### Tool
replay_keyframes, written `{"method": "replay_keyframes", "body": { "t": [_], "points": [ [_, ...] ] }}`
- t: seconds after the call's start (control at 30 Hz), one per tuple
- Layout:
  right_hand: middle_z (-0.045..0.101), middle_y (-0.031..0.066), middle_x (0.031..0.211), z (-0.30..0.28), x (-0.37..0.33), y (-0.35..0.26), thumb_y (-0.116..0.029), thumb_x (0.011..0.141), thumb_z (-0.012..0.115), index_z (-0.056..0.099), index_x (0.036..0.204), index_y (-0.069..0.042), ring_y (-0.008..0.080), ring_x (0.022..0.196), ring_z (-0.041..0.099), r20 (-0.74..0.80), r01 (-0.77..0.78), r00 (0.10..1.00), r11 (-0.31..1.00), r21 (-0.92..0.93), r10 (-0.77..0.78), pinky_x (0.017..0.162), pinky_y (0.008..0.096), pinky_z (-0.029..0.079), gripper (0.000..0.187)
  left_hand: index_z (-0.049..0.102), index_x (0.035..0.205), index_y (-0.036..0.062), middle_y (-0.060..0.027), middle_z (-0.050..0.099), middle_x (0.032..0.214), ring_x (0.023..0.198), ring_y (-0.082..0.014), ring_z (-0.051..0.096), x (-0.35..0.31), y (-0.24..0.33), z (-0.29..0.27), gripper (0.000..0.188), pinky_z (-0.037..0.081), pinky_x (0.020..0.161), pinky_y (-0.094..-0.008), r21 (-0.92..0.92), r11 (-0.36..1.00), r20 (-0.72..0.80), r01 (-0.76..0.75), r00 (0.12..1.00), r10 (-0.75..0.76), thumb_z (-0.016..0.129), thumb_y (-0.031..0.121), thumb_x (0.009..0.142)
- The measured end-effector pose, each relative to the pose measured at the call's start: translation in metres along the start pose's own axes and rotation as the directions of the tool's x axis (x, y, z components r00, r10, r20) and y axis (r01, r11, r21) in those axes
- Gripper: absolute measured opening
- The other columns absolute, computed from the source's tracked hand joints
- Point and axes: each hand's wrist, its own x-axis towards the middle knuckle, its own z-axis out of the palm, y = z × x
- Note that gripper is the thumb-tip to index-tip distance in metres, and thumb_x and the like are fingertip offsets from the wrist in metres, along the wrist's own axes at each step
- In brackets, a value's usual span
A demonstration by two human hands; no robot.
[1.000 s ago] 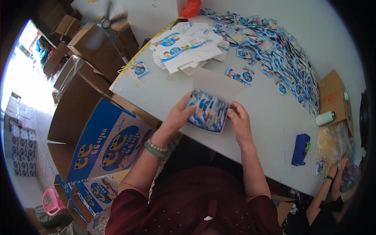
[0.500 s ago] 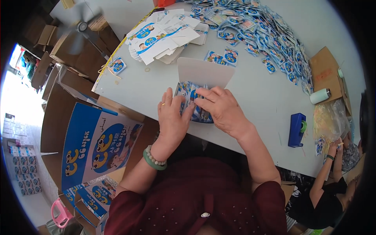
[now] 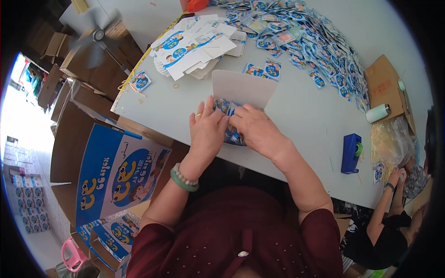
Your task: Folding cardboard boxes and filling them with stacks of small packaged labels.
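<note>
The box (image 3: 235,145) sits just inside the table's (image 3: 301,125) near edge, right of its near left corner, with its lid (image 3: 243,87) standing up on the far side. Its long axis seems to run roughly along that near edge, so the mouth lies straight ahead of both hands, below the lid. Packets (image 3: 222,105) show inside, between and beside the fingers.

The left hand (image 3: 207,132) is over the left end of the box, its fingers partly spread and pointing toward the lid, its thumb reaching in toward the middle. The right hand (image 3: 259,129) comes in from the right and covers most of that half; its fingers are bent and held close together, tips down among the packets. The two hands nearly meet over the middle, about equally near the contents. Whether either pinches a packet cannot be told, since the tips are hidden.

Flat boxes (image 3: 190,51) lie stacked by the table's left edge. A heap of packets (image 3: 320,51) runs along the far edge, with two loose packets (image 3: 272,68) just beyond the lid. Toward the right edge stand a blue dispenser (image 3: 351,155) and a bottle (image 3: 378,113) on its side.
</note>
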Motion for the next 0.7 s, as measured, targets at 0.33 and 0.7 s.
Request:
{"method": "replay_keyframes", "body": {
  "t": [0.33,0.7],
  "points": [
    [0.059,0.0031,0.107,0.016,-0.073,0.047,-0.003,0.085,0.057,0.06,0.109,-0.002,0.014,0.096,0.056,-0.146,-0.405,0.549,0.414,0.815,0.823,0.087,0.0272,0.044,0.025,0.061,0.109,0.0035,-0.016,0.054,0.128,0.124,-0.0324,0.048,-0.003,0.022,-0.006,0.028,0.033,0.104,-0.0509,-0.155,0.87,-0.028,-0.469,0.882,0.47,0.064,0.013,0.083],
    [0.052,0.0096,0.125,0.032,-0.031,0.015,-0.001,0.086,0.049,0.042,0.134,-0.002,0.0178,0.117,0.05,0.119,-0.222,0.71,0.06,0.973,0.694,0.098,0.0316,0.04,0.048,0.044,0.132,0.0034,-0.0152,0.054,0.131,0.128,-0.0314,0.045,0.003,0.012,0.009,0.05,0.028,0.108,-0.0498,-0.021,0.9,0.197,-0.435,0.881,0.43,0.06,0.014,0.086]
  ]
}}
